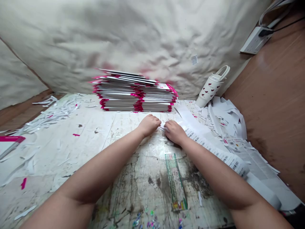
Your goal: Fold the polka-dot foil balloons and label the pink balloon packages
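My left hand [149,125] is closed, its fingertips pinched together over the middle of the table. Close beside it, my right hand [175,131] is also closed, with its fingers curled toward the left. A small piece of white paper [162,128] shows between the fingertips of both hands; most of it is hidden by the fingers. Under and beside my right forearm runs a long strip of barcode labels [214,148], curling into a roll at its near end. Just beyond my hands stands a stack of pink-edged white cards or packets [135,93].
A white tumbler with hearts [211,87] stands at the back right, beside heaped paper scraps [230,116]. Paper shreds [59,111] litter the left side. A green printed strip [175,181] lies in front. Above right, a power strip [256,40] hangs on the wall.
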Demonstrator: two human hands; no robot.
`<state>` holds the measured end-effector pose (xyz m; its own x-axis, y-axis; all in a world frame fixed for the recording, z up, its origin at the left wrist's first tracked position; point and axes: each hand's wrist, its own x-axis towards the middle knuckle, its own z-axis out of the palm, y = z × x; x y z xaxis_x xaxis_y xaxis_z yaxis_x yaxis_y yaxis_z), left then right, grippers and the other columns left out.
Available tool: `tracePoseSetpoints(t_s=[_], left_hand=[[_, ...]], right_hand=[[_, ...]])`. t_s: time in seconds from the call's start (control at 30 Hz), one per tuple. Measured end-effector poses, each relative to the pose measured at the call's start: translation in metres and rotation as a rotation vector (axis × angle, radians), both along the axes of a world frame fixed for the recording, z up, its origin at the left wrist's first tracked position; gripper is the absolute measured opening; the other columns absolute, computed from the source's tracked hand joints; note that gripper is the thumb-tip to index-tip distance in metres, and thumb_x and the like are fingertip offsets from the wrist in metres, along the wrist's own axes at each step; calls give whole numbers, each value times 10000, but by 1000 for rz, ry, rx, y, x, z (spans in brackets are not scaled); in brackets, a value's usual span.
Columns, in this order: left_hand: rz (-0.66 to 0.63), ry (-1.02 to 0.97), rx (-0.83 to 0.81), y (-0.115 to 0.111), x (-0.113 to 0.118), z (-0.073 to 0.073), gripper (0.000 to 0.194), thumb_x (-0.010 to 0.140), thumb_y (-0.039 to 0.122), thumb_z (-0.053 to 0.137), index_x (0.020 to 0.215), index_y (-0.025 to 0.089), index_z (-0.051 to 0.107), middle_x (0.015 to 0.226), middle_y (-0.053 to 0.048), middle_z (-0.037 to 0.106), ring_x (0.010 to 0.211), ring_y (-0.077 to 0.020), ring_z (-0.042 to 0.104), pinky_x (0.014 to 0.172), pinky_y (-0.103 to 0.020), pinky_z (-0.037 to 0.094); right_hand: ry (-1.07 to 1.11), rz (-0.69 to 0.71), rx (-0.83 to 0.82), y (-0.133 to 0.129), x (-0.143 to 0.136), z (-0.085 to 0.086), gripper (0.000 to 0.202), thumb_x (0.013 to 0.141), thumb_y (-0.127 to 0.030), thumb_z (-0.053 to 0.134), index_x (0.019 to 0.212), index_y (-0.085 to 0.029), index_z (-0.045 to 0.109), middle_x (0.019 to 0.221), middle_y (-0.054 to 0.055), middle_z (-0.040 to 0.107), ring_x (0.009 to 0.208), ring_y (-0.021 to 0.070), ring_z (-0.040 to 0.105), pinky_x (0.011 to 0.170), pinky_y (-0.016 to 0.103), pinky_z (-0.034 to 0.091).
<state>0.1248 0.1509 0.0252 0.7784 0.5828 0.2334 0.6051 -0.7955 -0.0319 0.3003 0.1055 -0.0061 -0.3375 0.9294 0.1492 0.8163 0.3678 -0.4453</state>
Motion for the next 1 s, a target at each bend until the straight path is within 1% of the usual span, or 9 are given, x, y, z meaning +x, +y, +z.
tracePoseSetpoints(t_s=[0.17, 0.27, 0.37, 0.5, 0.63, 0.77, 0.83, 0.93, 1.0], left_hand=[[84, -88, 130, -59, -75, 18, 209, 876, 149, 394, 890, 143, 603, 877, -97, 673, 853, -208, 607, 781, -342, 447], [143, -204, 98, -98, -126, 9, 208, 892, 246, 419, 952, 151, 594, 907, -86, 680, 839, -206, 625, 745, -330, 483], [180, -272, -52, -131, -152, 0, 230, 883, 307, 444, 1000, 176, 593, 928, -67, 687, 838, -195, 642, 732, -301, 506], [197, -405, -211, -168, -152, -1, 212, 856, 320, 490, 995, 221, 615, 941, -29, 692, 853, -161, 653, 750, -232, 515], [194, -494, -295, -192, -143, -2, 190, 848, 292, 506, 986, 233, 622, 937, -14, 693, 857, -144, 653, 756, -201, 516], [178, -514, -248, -195, -133, 0, 166, 842, 255, 516, 964, 213, 620, 896, -12, 694, 820, -131, 655, 732, -188, 523], [134, -494, -156, -195, -127, 5, 157, 838, 213, 518, 955, 194, 621, 900, -25, 694, 828, -131, 651, 753, -198, 520], [86, -432, 48, -198, -119, 8, 254, 833, 122, 479, 1048, 162, 609, 1073, -76, 661, 1011, -170, 603, 888, -265, 475], [97, -333, 161, -203, -116, 2, 374, 825, 86, 427, 1172, 135, 557, 1222, -102, 586, 1152, -213, 520, 973, -332, 414]], right_hand=[[-82, 56, 49, -26, -7, 7, 350, 769, -72, 498, 1092, -162, 599, 1038, 120, 640, 984, 242, 555, 882, 366, 418], [-77, -24, 66, -13, -1, 8, 343, 805, -196, 535, 1145, -173, 576, 1165, 110, 579, 1096, 231, 502, 946, 366, 384], [-84, -89, 32, 8, 4, 4, 384, 744, -318, 635, 1092, -158, 612, 1094, 102, 592, 1016, 209, 550, 883, 328, 430], [-126, -102, -5, 20, 5, -3, 243, 752, -269, 627, 963, -156, 671, 962, 63, 619, 862, 151, 594, 796, 252, 454], [-191, -83, 13, 19, 6, -3, 209, 813, -175, 513, 932, -161, 685, 939, 55, 629, 868, 136, 591, 794, 221, 439], [-285, -62, 81, 15, 3, 2, 253, 844, -142, 438, 888, -130, 687, 899, 111, 624, 890, 196, 578, 769, 280, 443], [-324, -19, 124, 3, -9, 6, 276, 850, -127, 422, 983, -103, 663, 907, 145, 619, 871, 220, 575, 732, 307, 447], [-357, 152, 187, -36, -45, 6, 364, 853, -107, 421, 1188, -148, 557, 925, 122, 629, 797, 188, 576, 647, 281, 448], [-390, 407, 268, -68, -72, 3, 338, 868, -124, 412, 1168, -174, 559, 858, 91, 636, 698, 161, 565, 540, 252, 424]])
